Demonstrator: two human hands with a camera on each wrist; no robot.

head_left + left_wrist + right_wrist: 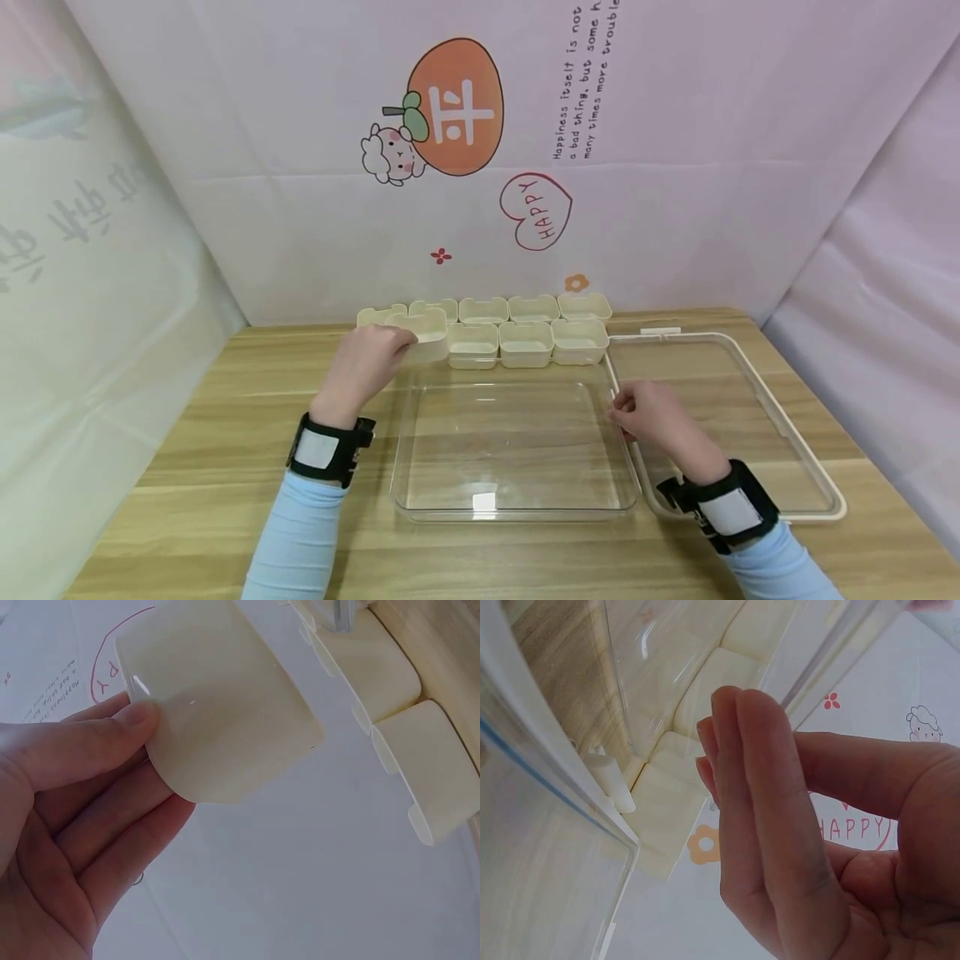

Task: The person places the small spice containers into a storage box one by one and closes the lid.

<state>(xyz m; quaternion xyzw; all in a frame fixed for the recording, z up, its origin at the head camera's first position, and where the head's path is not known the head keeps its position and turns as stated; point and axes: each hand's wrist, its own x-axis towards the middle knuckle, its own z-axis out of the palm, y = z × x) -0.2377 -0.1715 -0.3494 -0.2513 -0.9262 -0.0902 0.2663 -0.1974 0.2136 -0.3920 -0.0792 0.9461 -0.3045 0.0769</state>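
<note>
My left hand (365, 364) pinches a small cream plastic bin (429, 348) by its left side, thumb on one face and fingers on the other. It is lifted at the left end of two rows of like cream bins (527, 346). In the left wrist view the raised bin (217, 705) stands apart from its neighbours. A shallow clear plastic box (513, 514) lies on the table in front of the rows. At its right wall, my right hand (660, 414) pinches the clear rim (836, 664) between thumb and fingers.
To the right lies a clear lid with a white frame (783, 425), close beside the box. The wooden table (202, 467) ends at a printed white cloth (315, 225) behind the bins. More cloth hangs at both sides.
</note>
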